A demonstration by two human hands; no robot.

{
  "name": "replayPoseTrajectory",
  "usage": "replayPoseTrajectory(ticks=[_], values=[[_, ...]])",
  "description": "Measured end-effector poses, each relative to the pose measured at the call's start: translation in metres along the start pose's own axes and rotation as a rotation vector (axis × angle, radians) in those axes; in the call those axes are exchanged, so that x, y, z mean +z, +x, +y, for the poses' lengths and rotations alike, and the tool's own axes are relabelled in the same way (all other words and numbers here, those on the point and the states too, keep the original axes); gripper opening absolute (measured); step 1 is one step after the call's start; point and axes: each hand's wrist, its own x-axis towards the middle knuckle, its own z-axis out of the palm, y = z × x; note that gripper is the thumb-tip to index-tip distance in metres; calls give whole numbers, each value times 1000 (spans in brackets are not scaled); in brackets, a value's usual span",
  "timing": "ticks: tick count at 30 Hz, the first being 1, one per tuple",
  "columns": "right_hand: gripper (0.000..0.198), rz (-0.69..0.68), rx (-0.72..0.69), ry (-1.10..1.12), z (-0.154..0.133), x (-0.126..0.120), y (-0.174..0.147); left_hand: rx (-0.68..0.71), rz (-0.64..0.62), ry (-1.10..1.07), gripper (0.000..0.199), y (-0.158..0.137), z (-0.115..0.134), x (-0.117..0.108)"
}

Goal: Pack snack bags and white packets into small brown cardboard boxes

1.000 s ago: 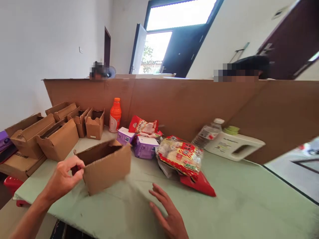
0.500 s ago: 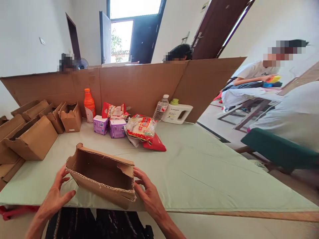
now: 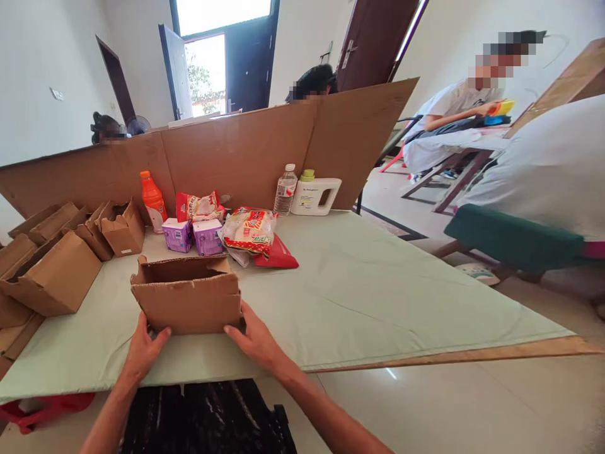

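An open-topped cardboard box [image 3: 191, 307] stands on the pale green tablecloth in front of me, its front wall facing me. My left hand [image 3: 145, 347] grips its lower left corner, thumb along the front wall and the other fingers mostly hidden at the side. At the lower right corner, my right hand [image 3: 253, 337] holds it the same way. Just behind the box are two purple packs [image 3: 177, 236], a red snack bag [image 3: 198, 205] and a clear bag with red print [image 3: 250, 228] lying on a red packet [image 3: 278, 253].
More cardboard boxes [image 3: 57, 272] crowd the table's left side. An orange bottle [image 3: 152, 202], a clear water bottle [image 3: 285, 192] and a white jug [image 3: 316, 194] stand along a cardboard partition [image 3: 236, 148]. People sit beyond it and at the right, near a green-topped bench [image 3: 513, 239].
The box has moved away from me and now shows its front wall more upright. Both hands have shifted to its lower corners. My view has turned slightly right.
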Motion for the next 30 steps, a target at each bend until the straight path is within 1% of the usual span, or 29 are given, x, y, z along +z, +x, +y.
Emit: replayPoseTrajectory(ticks=[3, 5, 7, 10, 12, 16, 19, 23, 26, 28, 30], values=[[65, -95, -26, 27, 6, -12, 37, 17, 51, 43, 66, 13, 1, 6], [64, -153, -51, 37, 14, -18, 47, 10, 96, 80, 61, 16, -4, 7], [63, -173, -76, 43, 23, -20, 47, -10, 125, 116, 58, 15, -11, 7], [61, -142, -92, 23, 37, -17, 38, -44, 140, 167, 53, 9, -17, 5], [63, -132, -85, -20, 44, -10, 32, -65, 155, 197, 51, 5, -14, 4], [67, -192, -54, -150, 53, 4, 24, -88, 187, 204, 45, 2, -4, 3], [65, -205, -53, -197, 55, 6, 23, -93, 214, 180, 42, 0, -4, 3], [58, -183, -85, -165, 48, -1, 29, -87, 240, 149, 44, 1, -12, 5], [50, -202, -70, -118, 39, -8, 31, -51, 226, 103, 45, -1, -17, 8], [48, -211, -54, -79, 35, -14, 30, -19, 215, 58, 51, -5, -19, 7], [42, -180, -26, -51, 32, -25, 29, 4, 206, 13, 60, -11, -19, 1]])
